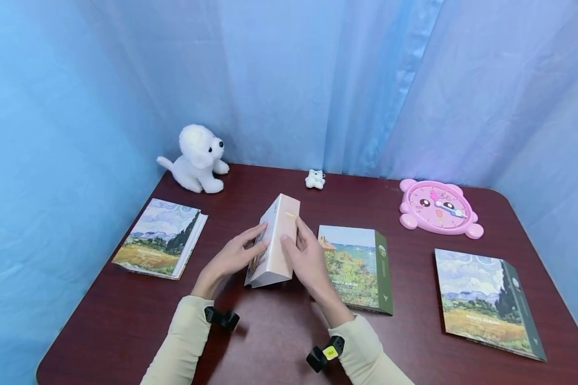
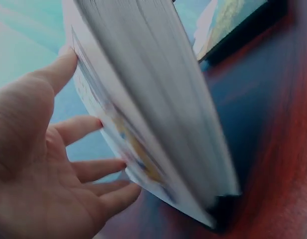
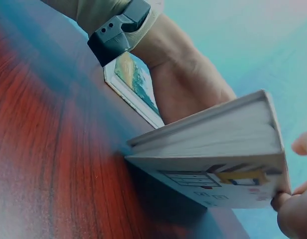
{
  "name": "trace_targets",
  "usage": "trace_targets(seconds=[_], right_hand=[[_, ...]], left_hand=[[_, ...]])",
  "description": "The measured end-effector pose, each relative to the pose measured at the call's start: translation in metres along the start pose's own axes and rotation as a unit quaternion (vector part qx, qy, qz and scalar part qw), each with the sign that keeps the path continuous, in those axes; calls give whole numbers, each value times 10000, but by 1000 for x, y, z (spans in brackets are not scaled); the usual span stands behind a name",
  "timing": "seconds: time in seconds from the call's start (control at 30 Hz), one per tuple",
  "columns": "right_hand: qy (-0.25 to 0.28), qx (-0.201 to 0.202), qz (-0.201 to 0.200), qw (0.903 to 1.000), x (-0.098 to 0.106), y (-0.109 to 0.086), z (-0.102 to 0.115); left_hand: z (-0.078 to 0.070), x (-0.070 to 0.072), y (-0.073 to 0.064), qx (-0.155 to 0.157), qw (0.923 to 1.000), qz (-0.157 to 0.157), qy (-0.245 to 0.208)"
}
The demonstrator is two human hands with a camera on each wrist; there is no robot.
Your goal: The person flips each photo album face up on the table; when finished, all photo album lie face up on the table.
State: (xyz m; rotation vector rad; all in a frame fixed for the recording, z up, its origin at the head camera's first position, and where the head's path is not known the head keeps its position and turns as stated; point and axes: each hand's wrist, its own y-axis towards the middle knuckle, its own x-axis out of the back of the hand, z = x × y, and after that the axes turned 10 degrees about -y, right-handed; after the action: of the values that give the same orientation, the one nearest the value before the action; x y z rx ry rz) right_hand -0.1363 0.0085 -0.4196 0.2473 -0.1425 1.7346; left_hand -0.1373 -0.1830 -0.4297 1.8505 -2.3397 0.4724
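Note:
A thick pale pink album point(image 1: 286, 215) stands tilted near the middle of the table, its spine facing up. My left hand point(image 1: 232, 256) touches one cover with spread, fairly straight fingertips; the left wrist view shows the palm away from the cover point(image 2: 93, 94). On the opposite side, my right hand point(image 1: 312, 263) pinches the album, thumb on the spine and fingers over the other cover. In the right wrist view, the page block point(image 3: 213, 132) shows between the covers, and the near cover bears a small shopfront-like picture. The right fingers' far side is partly hidden.
A landscape photo album point(image 1: 159, 235) lies at left. Right of my hands is a green-spined photo album point(image 1: 354, 262), with another photo album point(image 1: 486, 305) farther right. Along the back are a white plush dog point(image 1: 197, 160), a small white bear figure point(image 1: 315, 179) and a pink toy clock point(image 1: 438, 207).

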Motion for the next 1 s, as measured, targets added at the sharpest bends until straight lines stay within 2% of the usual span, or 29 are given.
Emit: trace_targets(seconds=[0.1, 0.17, 0.27, 0.37, 0.57, 0.67, 0.87, 1.0], right_hand=[[460, -103, 59, 9989, 0, 0, 1], [585, -98, 44, 9982, 0, -1, 3], [783, -7, 26, 9969, -2, 1, 5], [851, 128, 26, 9963, -6, 3, 8], [507, 287, 36, 9983, -14, 1, 27], [375, 444, 61, 9983, -19, -1, 37], [273, 520, 181, 9981, -34, 7, 21], [207, 609, 302, 9975, -39, 9, 14]], left_hand=[[-2, 2, 0, -182, 9996, 109, -177], [-3, 4, 1, -265, 9982, 248, -485], [-5, 7, 1, -311, 9907, 467, -1237], [-10, 11, 0, -351, 9812, 503, -1830], [-19, 22, -5, -727, 9840, 155, -1617], [-21, 29, -8, -787, 9844, 42, -1572], [-20, 40, -13, -765, 9845, -14, -1575], [-20, 47, -15, -733, 9871, -32, -1423]])
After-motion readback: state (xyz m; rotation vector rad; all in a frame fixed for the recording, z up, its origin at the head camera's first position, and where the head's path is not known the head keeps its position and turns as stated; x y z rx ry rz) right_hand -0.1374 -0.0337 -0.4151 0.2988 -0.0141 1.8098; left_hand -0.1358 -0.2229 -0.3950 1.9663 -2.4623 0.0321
